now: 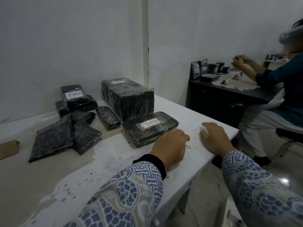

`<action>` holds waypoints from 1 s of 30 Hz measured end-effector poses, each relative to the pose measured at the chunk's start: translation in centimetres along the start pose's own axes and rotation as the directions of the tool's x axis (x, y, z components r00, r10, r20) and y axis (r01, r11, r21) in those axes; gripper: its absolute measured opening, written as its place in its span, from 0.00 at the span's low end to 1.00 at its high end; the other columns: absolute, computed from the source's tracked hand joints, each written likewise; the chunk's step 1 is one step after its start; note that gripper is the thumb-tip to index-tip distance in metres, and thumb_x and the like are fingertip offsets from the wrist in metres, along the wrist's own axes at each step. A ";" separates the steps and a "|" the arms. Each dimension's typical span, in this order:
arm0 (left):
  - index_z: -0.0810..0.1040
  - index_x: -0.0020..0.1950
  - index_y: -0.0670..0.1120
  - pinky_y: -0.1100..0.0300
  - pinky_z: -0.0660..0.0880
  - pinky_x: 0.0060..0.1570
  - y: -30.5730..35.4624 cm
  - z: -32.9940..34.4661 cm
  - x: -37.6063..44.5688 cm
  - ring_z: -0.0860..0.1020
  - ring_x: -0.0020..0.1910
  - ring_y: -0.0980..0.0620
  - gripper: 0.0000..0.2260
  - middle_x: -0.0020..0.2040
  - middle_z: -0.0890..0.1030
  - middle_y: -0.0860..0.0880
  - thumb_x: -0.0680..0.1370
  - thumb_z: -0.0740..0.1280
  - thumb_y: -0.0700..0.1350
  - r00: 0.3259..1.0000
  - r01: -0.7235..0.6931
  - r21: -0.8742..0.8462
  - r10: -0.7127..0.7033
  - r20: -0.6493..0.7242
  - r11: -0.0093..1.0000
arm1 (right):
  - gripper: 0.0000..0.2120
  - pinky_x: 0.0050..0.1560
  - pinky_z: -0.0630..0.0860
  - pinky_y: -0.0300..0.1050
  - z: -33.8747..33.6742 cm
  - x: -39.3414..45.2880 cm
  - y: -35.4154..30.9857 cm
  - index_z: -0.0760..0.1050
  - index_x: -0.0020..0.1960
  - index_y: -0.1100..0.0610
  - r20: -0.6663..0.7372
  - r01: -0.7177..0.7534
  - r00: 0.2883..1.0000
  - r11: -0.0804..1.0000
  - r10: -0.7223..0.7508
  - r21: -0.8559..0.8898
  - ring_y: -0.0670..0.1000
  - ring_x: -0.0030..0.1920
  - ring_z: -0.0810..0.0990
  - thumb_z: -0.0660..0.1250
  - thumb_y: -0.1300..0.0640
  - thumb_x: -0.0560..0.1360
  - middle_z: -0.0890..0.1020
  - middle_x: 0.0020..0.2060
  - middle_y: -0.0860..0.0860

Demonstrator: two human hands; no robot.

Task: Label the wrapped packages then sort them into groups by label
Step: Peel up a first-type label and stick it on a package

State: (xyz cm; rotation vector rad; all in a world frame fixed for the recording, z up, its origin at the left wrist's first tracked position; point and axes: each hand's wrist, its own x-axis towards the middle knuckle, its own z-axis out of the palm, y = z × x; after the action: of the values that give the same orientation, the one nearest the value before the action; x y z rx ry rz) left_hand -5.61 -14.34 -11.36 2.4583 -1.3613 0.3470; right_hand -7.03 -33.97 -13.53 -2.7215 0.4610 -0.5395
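Observation:
A flat black wrapped package labelled TIMB lies near the table's right edge. Behind it stands a large wrapped block with a small label on top. A package labelled TIMA tops a stack at the back left. A small wrapped bundle and several unlabelled flat pouches lie between them. My left hand rests with bent fingers on the table just in front of the TIMB package. My right hand pinches a small white label over handwritten strips on the table edge.
The white table is stained, and its right edge drops off just past my right hand. A brown cardboard piece lies at the far left. Another person sits at a dark desk holding black pouches, at the right.

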 end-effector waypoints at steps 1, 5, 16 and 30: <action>0.72 0.64 0.42 0.49 0.70 0.61 0.6 0.3 1.0 0.70 0.63 0.44 0.15 0.62 0.74 0.43 0.79 0.55 0.40 0.993 0.046 -0.024 -0.043 0.106 0.999 | 0.17 0.66 0.67 0.53 -0.2 0.4 1.1 0.72 0.64 0.62 0.011 -0.021 1.000 1.000 0.021 0.016 0.60 0.63 0.72 0.57 0.56 0.79 0.75 0.63 0.60; 0.65 0.67 0.41 0.46 0.68 0.62 1.8 1.2 3.2 0.66 0.66 0.43 0.16 0.66 0.68 0.42 0.81 0.54 0.44 0.947 0.162 -0.033 -0.146 0.285 0.986 | 0.16 0.66 0.64 0.48 -1.0 1.4 2.2 0.73 0.64 0.63 0.003 -0.036 0.999 0.995 0.036 0.094 0.58 0.64 0.72 0.57 0.59 0.79 0.76 0.63 0.59; 0.65 0.67 0.43 0.48 0.60 0.64 1.9 4.4 6.3 0.64 0.66 0.43 0.17 0.67 0.68 0.45 0.80 0.53 0.48 0.933 0.341 0.005 -0.339 0.118 0.940 | 0.05 0.64 0.69 0.52 -1.6 4.0 3.3 0.81 0.45 0.43 0.137 -0.075 0.990 0.970 0.044 0.233 0.50 0.61 0.74 0.68 0.51 0.73 0.79 0.58 0.46; 0.68 0.66 0.44 0.49 0.62 0.62 1.6 4.8 6.9 0.64 0.64 0.44 0.17 0.65 0.68 0.45 0.80 0.53 0.47 0.940 0.333 -0.010 -0.331 0.080 0.943 | 0.01 0.57 0.70 0.48 -1.2 5.1 3.0 0.78 0.43 0.45 0.097 -0.114 0.990 0.978 0.099 0.172 0.50 0.60 0.73 0.67 0.50 0.73 0.77 0.60 0.46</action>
State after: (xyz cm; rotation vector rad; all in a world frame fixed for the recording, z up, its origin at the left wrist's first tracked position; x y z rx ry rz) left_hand -3.05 -22.34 -13.12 2.6450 -0.9419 0.1552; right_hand -3.85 -38.82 -12.00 -2.5226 0.5077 -0.4102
